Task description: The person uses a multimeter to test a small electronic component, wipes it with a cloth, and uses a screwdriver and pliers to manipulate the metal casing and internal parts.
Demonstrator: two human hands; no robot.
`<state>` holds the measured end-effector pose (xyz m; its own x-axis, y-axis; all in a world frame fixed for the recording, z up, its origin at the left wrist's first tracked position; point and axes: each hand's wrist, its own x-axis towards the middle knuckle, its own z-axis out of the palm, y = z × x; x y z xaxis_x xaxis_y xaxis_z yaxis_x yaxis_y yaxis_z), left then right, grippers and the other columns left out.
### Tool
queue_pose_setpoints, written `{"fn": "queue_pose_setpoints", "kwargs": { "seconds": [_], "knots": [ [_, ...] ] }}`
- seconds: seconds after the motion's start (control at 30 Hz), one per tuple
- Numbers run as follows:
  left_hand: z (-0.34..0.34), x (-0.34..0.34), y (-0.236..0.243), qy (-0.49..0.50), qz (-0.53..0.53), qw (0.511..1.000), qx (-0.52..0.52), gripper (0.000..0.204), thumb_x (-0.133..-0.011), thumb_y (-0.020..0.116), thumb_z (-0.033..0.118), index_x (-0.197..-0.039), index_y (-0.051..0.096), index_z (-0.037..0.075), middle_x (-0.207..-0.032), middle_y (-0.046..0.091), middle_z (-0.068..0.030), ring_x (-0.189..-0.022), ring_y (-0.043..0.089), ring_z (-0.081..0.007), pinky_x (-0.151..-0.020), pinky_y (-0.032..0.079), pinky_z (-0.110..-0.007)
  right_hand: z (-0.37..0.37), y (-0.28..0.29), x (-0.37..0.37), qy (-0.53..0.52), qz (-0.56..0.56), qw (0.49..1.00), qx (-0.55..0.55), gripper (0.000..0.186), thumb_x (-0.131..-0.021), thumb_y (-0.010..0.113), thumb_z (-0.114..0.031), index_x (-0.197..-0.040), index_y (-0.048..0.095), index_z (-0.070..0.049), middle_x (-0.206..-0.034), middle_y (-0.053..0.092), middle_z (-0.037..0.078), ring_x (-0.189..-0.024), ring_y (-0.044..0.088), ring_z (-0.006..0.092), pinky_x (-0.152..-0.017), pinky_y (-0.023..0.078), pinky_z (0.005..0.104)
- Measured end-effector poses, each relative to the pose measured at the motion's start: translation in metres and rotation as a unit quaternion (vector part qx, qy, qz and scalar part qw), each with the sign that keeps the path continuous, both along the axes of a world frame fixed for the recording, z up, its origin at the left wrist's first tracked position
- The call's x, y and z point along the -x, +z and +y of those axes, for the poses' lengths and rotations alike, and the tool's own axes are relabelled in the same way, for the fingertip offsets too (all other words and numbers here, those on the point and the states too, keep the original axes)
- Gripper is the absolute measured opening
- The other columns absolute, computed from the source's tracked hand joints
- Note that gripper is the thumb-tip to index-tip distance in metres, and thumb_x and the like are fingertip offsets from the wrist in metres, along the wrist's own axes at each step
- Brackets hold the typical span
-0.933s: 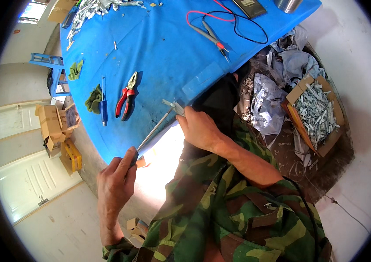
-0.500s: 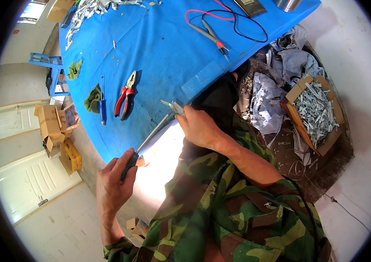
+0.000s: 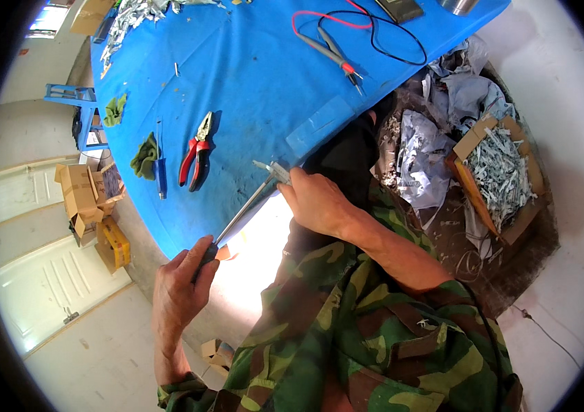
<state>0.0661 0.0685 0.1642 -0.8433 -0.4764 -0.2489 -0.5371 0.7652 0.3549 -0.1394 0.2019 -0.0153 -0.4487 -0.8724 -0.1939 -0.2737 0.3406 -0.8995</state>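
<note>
My left hand (image 3: 183, 283) is wrapped round the dark handle of a long-shafted screwdriver (image 3: 245, 208), which slants up to the right. Its tip meets a small silvery metal piece (image 3: 276, 171) at the table's near edge. That piece is pinched in my right hand (image 3: 316, 200), whose fingers cover part of it; its exact kind is too small to make out. On the blue cloth beyond lie red-and-black pliers (image 3: 196, 154) with open handles, a thin blue-handled screwdriver (image 3: 161, 165) and a crumpled green cloth (image 3: 144, 156) beside it.
Test probes (image 3: 339, 60) with red and black leads lie at the far right of the blue-covered table (image 3: 251, 89). A heap of silvery strips (image 3: 130, 31) sits far left. Right of the table, a cardboard box (image 3: 522, 213) holds similar strips among plastic bags (image 3: 421, 158).
Both hands keep their grips on the screwdriver and the metal piece, with hardly any movement. The view has shifted very slightly.
</note>
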Motion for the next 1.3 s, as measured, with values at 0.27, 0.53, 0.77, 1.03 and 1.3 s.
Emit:
{"fn": "queue_pose_setpoints", "kwargs": {
  "seconds": [0.27,0.53,0.77,1.03,1.3],
  "knots": [
    [-0.007,0.000,0.001,0.086,-0.055,0.989,-0.110,0.031,-0.094,0.072,0.006,-0.124,0.070,0.002,-0.089,0.074,-0.0179,-0.066,0.069,-0.0236,-0.065,0.053,-0.033,0.000,0.002,0.001,0.003,0.015,1.000,0.007,0.035,-0.105,0.059,-0.027,-0.095,0.056,0.006,-0.073,0.068,0.030,-0.072,0.069,0.0494,-0.069,0.055,0.0582],
    [0.005,-0.003,-0.002,0.017,0.011,1.000,0.013,0.035,-0.092,0.076,0.010,-0.127,0.070,0.006,-0.085,0.072,-0.0166,-0.066,0.070,-0.0306,-0.061,0.054,-0.038,-0.001,-0.006,0.000,-0.013,0.012,1.000,0.019,0.035,-0.104,0.061,-0.029,-0.094,0.058,0.004,-0.076,0.068,0.030,-0.075,0.069,0.0502,-0.071,0.054,0.0589],
    [0.004,-0.002,-0.002,0.003,0.001,1.000,0.013,0.037,-0.092,0.076,0.011,-0.128,0.070,0.008,-0.084,0.072,-0.0161,-0.066,0.070,-0.0326,-0.060,0.054,-0.040,0.001,-0.003,0.004,-0.011,-0.012,1.000,0.013,0.035,-0.104,0.062,-0.030,-0.093,0.058,0.004,-0.079,0.068,0.031,-0.078,0.068,0.0507,-0.071,0.053,0.0590],
    [-0.018,-0.008,-0.011,0.015,0.028,0.997,-0.073,0.032,-0.092,0.074,0.009,-0.124,0.072,0.005,-0.086,0.072,-0.0155,-0.067,0.069,-0.0220,-0.063,0.053,-0.035,0.003,-0.001,0.008,0.013,-0.015,1.000,0.008,0.035,-0.103,0.063,-0.028,-0.092,0.057,0.005,-0.078,0.068,0.030,-0.077,0.068,0.0504,-0.070,0.053,0.0583],
    [-0.020,-0.011,-0.015,0.069,-0.009,0.989,-0.132,0.029,-0.093,0.072,0.009,-0.121,0.072,0.003,-0.080,0.068,-0.0135,-0.063,0.061,-0.0198,-0.062,0.050,-0.032,0.003,-0.003,0.008,0.003,-0.020,1.000,0.019,0.034,-0.102,0.064,-0.027,-0.091,0.057,0.004,-0.079,0.068,0.031,-0.078,0.067,0.0510,-0.070,0.052,0.0584]
  ]
}}
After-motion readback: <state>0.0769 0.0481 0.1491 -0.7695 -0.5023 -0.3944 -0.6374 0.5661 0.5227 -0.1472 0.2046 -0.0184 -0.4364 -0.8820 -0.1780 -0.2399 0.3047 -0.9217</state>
